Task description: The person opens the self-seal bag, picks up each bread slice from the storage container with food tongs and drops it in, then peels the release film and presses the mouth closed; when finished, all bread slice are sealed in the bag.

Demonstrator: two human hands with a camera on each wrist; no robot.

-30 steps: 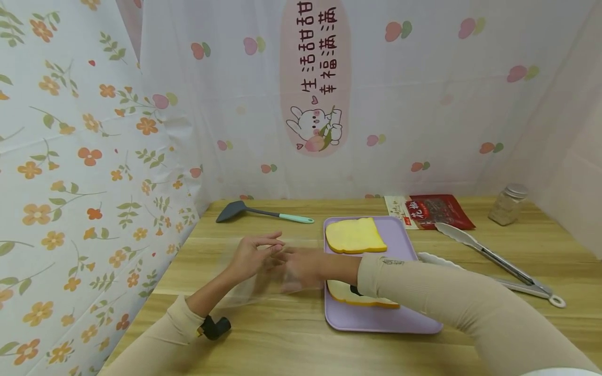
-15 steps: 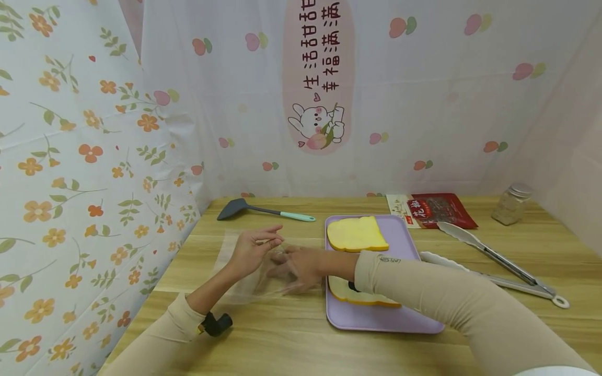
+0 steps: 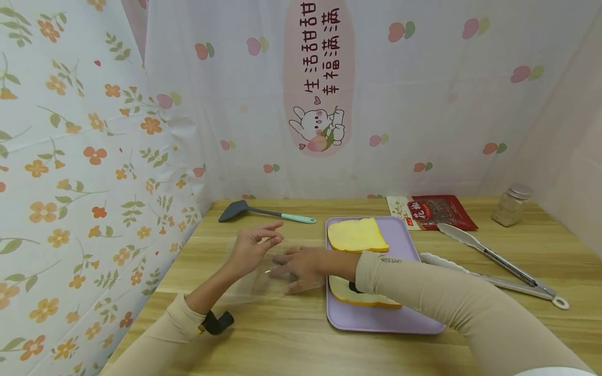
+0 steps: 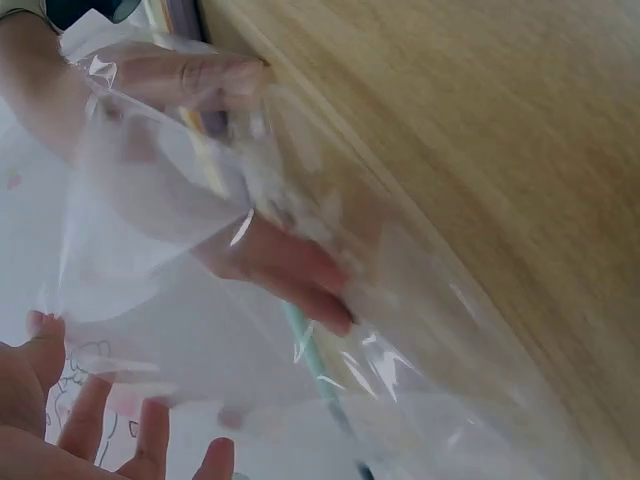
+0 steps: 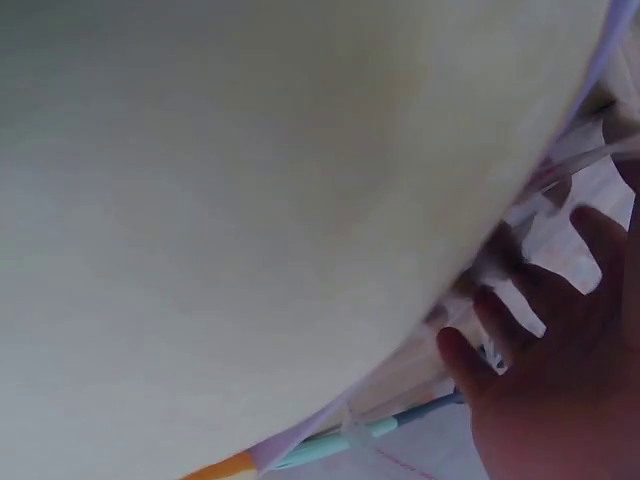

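Note:
A clear plastic bag [image 4: 180, 330], thin and crinkled, is spread low over the table between my two hands. My left hand [image 3: 250, 251] pinches its upper edge, with the thumb and fingers [image 4: 88, 415] bent at the film. Reaching across from the right, my right hand [image 3: 301, 269] has its fingers spread. The film covers that hand in the left wrist view, where it appears to be inside the bag. Beneath my right forearm lies a lilac tray [image 3: 383, 321] with two bread slices, one at the back [image 3: 357, 235] and a partly hidden one in front [image 3: 343, 295].
A spatula [image 3: 263, 211] with a mint handle lies at the back left. Behind the tray are a red spice packet [image 3: 439, 211] and metal tongs [image 3: 498, 263], with a glass jar [image 3: 511, 206] at the back right. Printed curtains [image 3: 226, 104] stand behind the wooden table [image 3: 282, 339].
The right hand's fingers have spread wider under the film, and the film has shifted around them. The left hand has stayed in nearly the same place.

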